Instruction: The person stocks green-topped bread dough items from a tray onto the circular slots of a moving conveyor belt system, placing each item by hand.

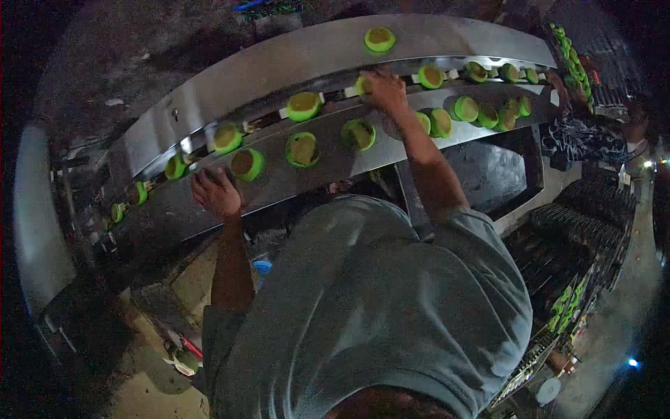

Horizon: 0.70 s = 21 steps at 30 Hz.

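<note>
My right hand (385,91) reaches over the metal channel, its fingers wrapped round a green-rimmed cup-shaped piece (363,85) with a brown face. My left hand (216,193) rests on the near metal ledge (269,181), fingers spread and holding nothing, just left of another green-rimmed piece (247,164). Two similar pieces, one (302,149) and another (358,134), sit on that ledge between my hands. Along the channel stand several more, among them one (304,106) left of my right hand and one (430,77) right of it.
A single green piece (380,40) lies on the far metal ledge (230,80). Several more crowd the near ledge at the right, beside a dark tray (488,174). Green strands (572,66) hang at the upper right. Dark racks (565,223) stand at the right.
</note>
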Each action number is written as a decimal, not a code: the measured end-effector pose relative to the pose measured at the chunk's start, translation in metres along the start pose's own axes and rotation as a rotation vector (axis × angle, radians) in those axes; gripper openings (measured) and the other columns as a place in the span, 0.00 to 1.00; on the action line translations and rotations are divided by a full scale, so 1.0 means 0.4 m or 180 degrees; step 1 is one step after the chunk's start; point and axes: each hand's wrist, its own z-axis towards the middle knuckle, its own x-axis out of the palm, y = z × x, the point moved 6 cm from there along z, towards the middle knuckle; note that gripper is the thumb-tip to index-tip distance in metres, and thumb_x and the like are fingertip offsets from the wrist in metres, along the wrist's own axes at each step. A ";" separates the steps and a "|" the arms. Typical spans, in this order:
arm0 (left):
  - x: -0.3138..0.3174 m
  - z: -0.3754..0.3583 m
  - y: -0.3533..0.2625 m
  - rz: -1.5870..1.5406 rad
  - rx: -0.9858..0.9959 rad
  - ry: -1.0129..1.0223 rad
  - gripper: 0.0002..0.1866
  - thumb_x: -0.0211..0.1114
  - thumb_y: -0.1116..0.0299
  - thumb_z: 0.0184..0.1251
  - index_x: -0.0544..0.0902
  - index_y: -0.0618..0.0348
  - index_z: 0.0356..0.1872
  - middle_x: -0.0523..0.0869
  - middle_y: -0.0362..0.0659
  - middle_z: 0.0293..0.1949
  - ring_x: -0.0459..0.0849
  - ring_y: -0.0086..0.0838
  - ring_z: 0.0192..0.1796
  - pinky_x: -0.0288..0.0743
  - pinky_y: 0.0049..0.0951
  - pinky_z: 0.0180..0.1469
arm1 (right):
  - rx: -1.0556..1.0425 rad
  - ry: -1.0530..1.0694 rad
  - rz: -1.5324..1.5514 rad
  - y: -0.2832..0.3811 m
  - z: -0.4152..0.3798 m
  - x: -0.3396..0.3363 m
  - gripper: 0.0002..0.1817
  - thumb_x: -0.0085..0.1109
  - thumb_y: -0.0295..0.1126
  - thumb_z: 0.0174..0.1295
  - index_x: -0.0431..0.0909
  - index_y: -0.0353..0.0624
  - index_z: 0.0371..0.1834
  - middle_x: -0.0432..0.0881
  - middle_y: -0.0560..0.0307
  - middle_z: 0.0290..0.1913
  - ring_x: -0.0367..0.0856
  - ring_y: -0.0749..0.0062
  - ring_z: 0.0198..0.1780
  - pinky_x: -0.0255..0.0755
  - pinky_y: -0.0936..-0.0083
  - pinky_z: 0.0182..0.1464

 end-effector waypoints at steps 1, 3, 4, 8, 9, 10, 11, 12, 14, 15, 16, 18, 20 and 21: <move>0.004 0.000 0.002 0.0054 -0.0017 -0.0018 0.33 0.52 0.42 0.76 0.72 0.59 0.68 0.68 0.55 0.72 0.63 0.52 0.75 0.53 0.55 0.75 | 0.0005 -0.0005 0.0007 0.003 -0.010 -0.011 0.37 0.68 0.56 0.56 0.72 0.66 0.70 0.73 0.53 0.70 0.71 0.48 0.69 0.57 0.42 0.72; 0.003 0.002 0.002 0.0107 -0.0024 -0.0053 0.33 0.52 0.41 0.76 0.72 0.59 0.68 0.68 0.54 0.72 0.63 0.52 0.74 0.53 0.55 0.75 | -0.0067 -0.0869 0.0311 0.019 -0.045 -0.096 0.37 0.71 0.50 0.56 0.71 0.65 0.71 0.71 0.53 0.71 0.70 0.47 0.70 0.59 0.44 0.71; 0.000 -0.002 0.000 0.0148 -0.0044 -0.0073 0.33 0.53 0.41 0.76 0.72 0.59 0.68 0.68 0.54 0.72 0.63 0.52 0.74 0.53 0.55 0.75 | -0.0070 -0.0880 0.0316 0.012 -0.043 -0.117 0.37 0.71 0.50 0.56 0.71 0.65 0.71 0.71 0.53 0.71 0.70 0.47 0.70 0.59 0.44 0.71; 0.016 -0.009 0.003 0.0192 0.0005 -0.0187 0.33 0.53 0.41 0.76 0.72 0.58 0.68 0.68 0.55 0.72 0.63 0.52 0.74 0.55 0.56 0.74 | 0.0689 -0.0654 -0.0045 -0.103 -0.035 -0.089 0.33 0.70 0.50 0.55 0.75 0.60 0.66 0.74 0.53 0.68 0.69 0.48 0.71 0.61 0.45 0.70; 0.021 -0.008 0.006 0.0181 0.0021 -0.0190 0.33 0.53 0.41 0.76 0.72 0.58 0.68 0.68 0.55 0.72 0.63 0.52 0.74 0.55 0.56 0.74 | 0.0484 -0.0514 -0.0052 -0.112 -0.021 -0.059 0.33 0.71 0.47 0.56 0.74 0.62 0.67 0.73 0.51 0.69 0.70 0.48 0.69 0.61 0.48 0.70; 0.023 -0.009 0.011 0.0264 0.0031 -0.0187 0.33 0.53 0.41 0.75 0.73 0.58 0.68 0.68 0.56 0.71 0.64 0.53 0.74 0.57 0.56 0.73 | 0.0494 -0.0520 -0.0051 -0.115 -0.021 -0.053 0.33 0.71 0.47 0.56 0.74 0.62 0.67 0.73 0.51 0.69 0.70 0.48 0.69 0.61 0.48 0.70; 0.026 -0.010 0.017 0.0352 0.0033 -0.0188 0.33 0.53 0.41 0.75 0.73 0.57 0.68 0.68 0.56 0.71 0.65 0.53 0.73 0.58 0.56 0.73 | 0.0055 -0.0461 -0.0068 -0.094 -0.017 -0.045 0.33 0.71 0.46 0.56 0.74 0.62 0.67 0.74 0.49 0.67 0.71 0.47 0.68 0.62 0.49 0.70; 0.030 -0.011 0.021 0.0359 0.0035 -0.0190 0.33 0.53 0.41 0.75 0.73 0.57 0.68 0.68 0.56 0.71 0.65 0.53 0.73 0.58 0.56 0.73 | -0.0385 -0.0394 -0.0080 -0.073 -0.019 -0.033 0.33 0.70 0.45 0.56 0.74 0.61 0.68 0.75 0.47 0.66 0.72 0.47 0.67 0.62 0.50 0.70; 0.029 -0.010 0.021 0.0340 0.0048 -0.0160 0.33 0.53 0.40 0.75 0.73 0.57 0.67 0.69 0.57 0.70 0.66 0.53 0.72 0.59 0.56 0.72 | -0.0581 -0.0781 0.0203 -0.060 -0.040 -0.036 0.34 0.70 0.46 0.56 0.73 0.61 0.68 0.76 0.46 0.65 0.73 0.47 0.67 0.63 0.50 0.69; 0.031 -0.008 0.017 0.0344 0.0048 -0.0172 0.33 0.53 0.40 0.75 0.73 0.57 0.67 0.69 0.57 0.70 0.66 0.53 0.72 0.59 0.56 0.72 | -0.0771 -0.1178 0.0480 -0.056 -0.048 -0.050 0.34 0.70 0.46 0.55 0.73 0.61 0.68 0.77 0.46 0.64 0.73 0.46 0.67 0.64 0.50 0.69; 0.037 -0.009 0.018 0.0302 0.0038 -0.0157 0.33 0.53 0.40 0.75 0.73 0.57 0.67 0.69 0.57 0.70 0.66 0.53 0.72 0.59 0.56 0.72 | -0.0778 -0.1182 0.0489 -0.062 -0.042 -0.056 0.34 0.70 0.46 0.55 0.73 0.61 0.68 0.77 0.46 0.64 0.73 0.46 0.67 0.64 0.50 0.69; 0.039 -0.011 0.025 0.0277 0.0023 -0.0134 0.33 0.53 0.39 0.75 0.74 0.56 0.67 0.69 0.56 0.70 0.67 0.53 0.71 0.59 0.56 0.72 | 0.0624 -0.1262 0.0203 -0.148 -0.026 -0.076 0.30 0.70 0.51 0.56 0.76 0.63 0.63 0.77 0.51 0.64 0.70 0.45 0.70 0.61 0.42 0.70; 0.035 -0.020 0.025 0.0242 0.0370 -0.0363 0.33 0.53 0.40 0.75 0.74 0.56 0.67 0.70 0.55 0.70 0.67 0.53 0.71 0.59 0.55 0.72 | 0.0819 -0.0844 0.0203 -0.143 -0.037 -0.107 0.30 0.69 0.51 0.56 0.76 0.62 0.63 0.76 0.51 0.65 0.70 0.43 0.70 0.60 0.41 0.71; 0.033 -0.022 0.025 0.0250 0.0384 -0.0352 0.33 0.53 0.40 0.75 0.74 0.56 0.67 0.70 0.55 0.70 0.67 0.53 0.71 0.59 0.55 0.72 | 0.1010 -0.0445 0.0200 -0.145 -0.044 -0.103 0.30 0.69 0.51 0.56 0.76 0.62 0.63 0.76 0.50 0.67 0.70 0.41 0.70 0.59 0.40 0.72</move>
